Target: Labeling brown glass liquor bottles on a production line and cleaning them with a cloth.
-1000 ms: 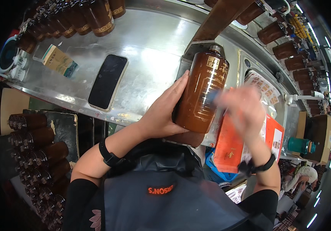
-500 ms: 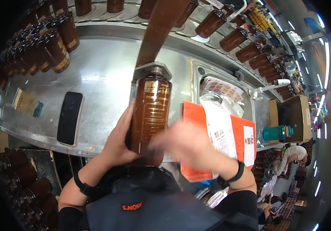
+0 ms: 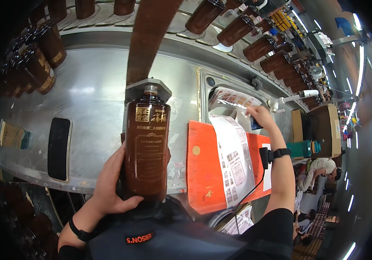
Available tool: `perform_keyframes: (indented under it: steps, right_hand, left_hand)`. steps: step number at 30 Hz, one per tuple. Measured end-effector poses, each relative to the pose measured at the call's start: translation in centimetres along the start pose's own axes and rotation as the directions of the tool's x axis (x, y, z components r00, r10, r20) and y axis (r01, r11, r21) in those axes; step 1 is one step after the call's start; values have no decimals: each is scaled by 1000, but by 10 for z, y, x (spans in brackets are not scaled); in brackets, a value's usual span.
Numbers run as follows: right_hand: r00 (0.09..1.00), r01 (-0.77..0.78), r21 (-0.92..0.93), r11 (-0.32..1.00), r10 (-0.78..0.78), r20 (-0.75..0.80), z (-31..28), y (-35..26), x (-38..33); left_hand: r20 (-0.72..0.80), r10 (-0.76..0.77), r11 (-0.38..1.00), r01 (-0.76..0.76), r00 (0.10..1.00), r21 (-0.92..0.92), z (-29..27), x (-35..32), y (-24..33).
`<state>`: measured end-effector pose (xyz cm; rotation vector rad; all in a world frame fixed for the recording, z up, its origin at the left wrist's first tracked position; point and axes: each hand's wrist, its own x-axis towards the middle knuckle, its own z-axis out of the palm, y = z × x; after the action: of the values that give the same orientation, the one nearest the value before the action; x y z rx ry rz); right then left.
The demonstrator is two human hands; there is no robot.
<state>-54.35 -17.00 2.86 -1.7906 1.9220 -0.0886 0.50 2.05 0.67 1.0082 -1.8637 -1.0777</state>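
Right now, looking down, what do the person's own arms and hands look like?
The left hand and right hand wear no gloves. The sleeves are short and black. A black band circles the left wrist; the right wrist's black strap bears a small box and thin dark cable.

dark-blue item (image 3: 255, 124) — too small to identify | upper-left bottles (image 3: 85, 8) — cut off by top edge | distant people (image 3: 323, 165): details indistinct

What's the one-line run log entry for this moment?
left hand: cupped against brown bottle | right hand: holding dark-blue item near sink | white sheet: on orange card | phone: on counter
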Motion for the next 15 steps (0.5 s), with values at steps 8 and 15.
perform_keyframes:
  steps: [8, 15]
  right_hand:
    - [911, 339, -743, 577, -6, 412, 29, -22, 18]
    - [899, 283, -817, 502, 157, 408, 25, -34, 24]
  left_hand:
    - [-20, 13, 1000, -12, 1000, 17, 3, -1, -2]
    - [-36, 22, 999, -21, 999, 49, 3, -1, -1]
